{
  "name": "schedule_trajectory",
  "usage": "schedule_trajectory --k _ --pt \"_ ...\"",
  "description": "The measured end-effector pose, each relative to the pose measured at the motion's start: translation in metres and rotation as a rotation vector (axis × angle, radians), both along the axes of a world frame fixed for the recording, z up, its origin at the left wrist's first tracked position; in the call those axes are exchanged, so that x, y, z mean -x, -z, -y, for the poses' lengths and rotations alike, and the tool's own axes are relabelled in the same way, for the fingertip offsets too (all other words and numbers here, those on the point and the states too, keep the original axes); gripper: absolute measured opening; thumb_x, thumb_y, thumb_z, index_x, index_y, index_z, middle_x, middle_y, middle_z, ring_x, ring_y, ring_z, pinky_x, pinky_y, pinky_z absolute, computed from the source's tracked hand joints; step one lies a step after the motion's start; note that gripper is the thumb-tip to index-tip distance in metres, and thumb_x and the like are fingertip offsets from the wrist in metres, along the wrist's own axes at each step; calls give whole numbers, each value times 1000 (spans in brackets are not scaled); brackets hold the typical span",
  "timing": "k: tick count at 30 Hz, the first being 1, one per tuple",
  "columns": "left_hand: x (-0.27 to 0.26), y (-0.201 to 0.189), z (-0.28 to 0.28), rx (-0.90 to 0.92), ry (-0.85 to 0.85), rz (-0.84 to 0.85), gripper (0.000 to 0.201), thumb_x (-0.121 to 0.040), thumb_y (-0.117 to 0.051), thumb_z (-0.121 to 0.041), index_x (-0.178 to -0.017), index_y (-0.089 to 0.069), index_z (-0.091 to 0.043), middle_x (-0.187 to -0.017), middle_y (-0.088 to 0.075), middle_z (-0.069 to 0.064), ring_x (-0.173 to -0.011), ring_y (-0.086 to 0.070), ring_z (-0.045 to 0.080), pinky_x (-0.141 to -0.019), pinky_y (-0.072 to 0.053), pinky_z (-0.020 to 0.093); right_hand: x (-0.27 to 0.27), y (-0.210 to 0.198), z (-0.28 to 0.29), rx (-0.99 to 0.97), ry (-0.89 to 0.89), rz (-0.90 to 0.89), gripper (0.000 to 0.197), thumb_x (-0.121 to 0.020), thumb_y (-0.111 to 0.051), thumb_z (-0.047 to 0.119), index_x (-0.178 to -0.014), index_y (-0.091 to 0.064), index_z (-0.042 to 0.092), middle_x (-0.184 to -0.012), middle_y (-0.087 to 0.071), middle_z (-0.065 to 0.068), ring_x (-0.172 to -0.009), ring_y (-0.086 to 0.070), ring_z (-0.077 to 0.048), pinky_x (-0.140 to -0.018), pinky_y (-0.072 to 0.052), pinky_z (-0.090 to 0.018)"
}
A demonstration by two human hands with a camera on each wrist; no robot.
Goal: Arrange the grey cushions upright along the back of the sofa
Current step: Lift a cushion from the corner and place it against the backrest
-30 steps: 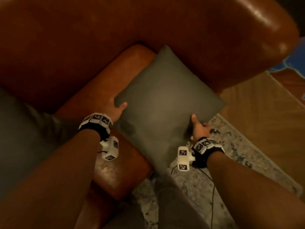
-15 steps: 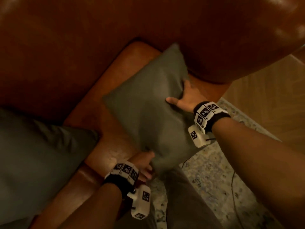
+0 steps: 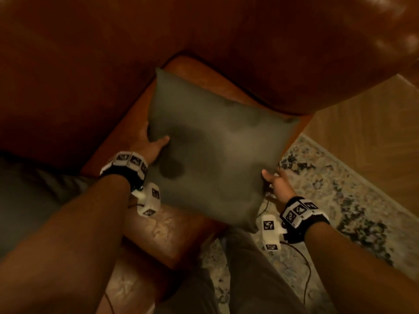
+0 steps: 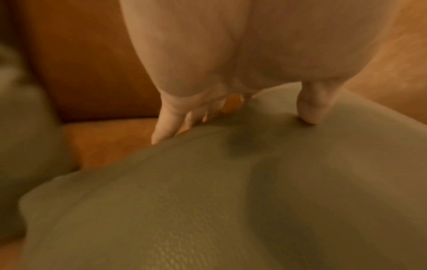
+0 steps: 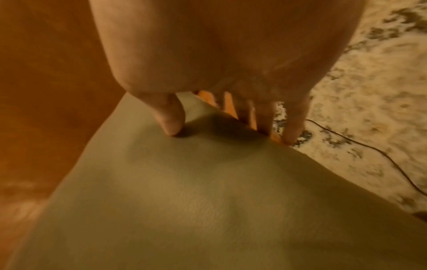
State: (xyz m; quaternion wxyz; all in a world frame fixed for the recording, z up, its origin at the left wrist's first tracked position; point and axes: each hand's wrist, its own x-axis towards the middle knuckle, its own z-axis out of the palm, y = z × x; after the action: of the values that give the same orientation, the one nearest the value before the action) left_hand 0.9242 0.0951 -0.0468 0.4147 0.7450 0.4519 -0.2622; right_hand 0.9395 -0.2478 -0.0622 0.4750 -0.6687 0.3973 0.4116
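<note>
A square grey cushion point(image 3: 217, 150) is held over the right end of the brown leather sofa seat point(image 3: 181, 225), one corner pointing at the sofa back point(image 3: 113, 53). My left hand point(image 3: 152, 143) grips its left edge, thumb on top point(image 4: 309, 107), fingers point(image 4: 166, 124) tucked under the edge of the cushion point(image 4: 208, 201). My right hand point(image 3: 275, 181) grips the right edge of the cushion point(image 5: 208, 191), thumb point(image 5: 171, 117) pressing the top face, fingers point(image 5: 293, 124) underneath. A second grey cushion point(image 3: 29, 200) lies on the seat at the far left.
The sofa's rounded armrest point(image 3: 317, 64) rises just beyond the cushion. A patterned rug point(image 3: 328, 193) and wood floor point(image 3: 374, 132) lie to the right. A thin black cable point(image 5: 369, 151) trails over the rug. My trouser legs point(image 3: 249, 279) stand at the sofa's front edge.
The cushion has been turned in my hands. My left hand moved from its lower corner up to the left edge; my right hand dropped from the upper edge to the right edge.
</note>
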Motion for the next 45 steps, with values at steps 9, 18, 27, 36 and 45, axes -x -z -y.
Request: schedule_trajectory --k 9,18,27,36,45 --pt "129 10 22 125 -552 -253 84 -76 -47 -57 -147 -22 -19 -150 -41 17 -130 -47 44 -109 -39 56 -94 -32 -55 108 -668 223 73 -87 -41 69 -143 -44 23 -149 -47 -6 -133 -45 -32 -111 -32 -38" --pt "98 25 -35 235 -1058 196 72 -76 -65 -56 -136 -47 -21 -125 -57 4 -115 -55 30 -105 -43 52 -145 -33 -135 144 -744 304 121 -38 -58 94 -140 -41 33 -142 -55 -5 -122 -57 -34 -106 -43 -51" --pt "93 -85 -73 -149 -1067 650 31 -93 -41 -42 -121 -44 -31 -105 -59 -1 -108 -57 32 -104 -44 56 -175 -112 -243 -41 -704 824 58 -84 -55 56 -133 -40 30 -128 -61 -3 -107 -58 -25 -90 -43 -33" --pt "105 -93 -102 -173 -1108 566 61 -87 -42 -44 -145 -26 -31 -139 -51 10 -123 -51 39 -105 -43 58 -165 -105 -305 -6 -857 785 59 -91 -49 48 -145 -34 27 -143 -52 -8 -128 -50 -33 -103 -39 -36" --pt "119 -87 -111 -172 -988 517 55 -92 -40 -49 -143 -27 -30 -140 -49 12 -125 -51 40 -103 -45 58 -154 -108 -317 87 -921 835 63 -92 -46 53 -146 -32 24 -145 -50 -10 -130 -48 -37 -107 -39 -41"
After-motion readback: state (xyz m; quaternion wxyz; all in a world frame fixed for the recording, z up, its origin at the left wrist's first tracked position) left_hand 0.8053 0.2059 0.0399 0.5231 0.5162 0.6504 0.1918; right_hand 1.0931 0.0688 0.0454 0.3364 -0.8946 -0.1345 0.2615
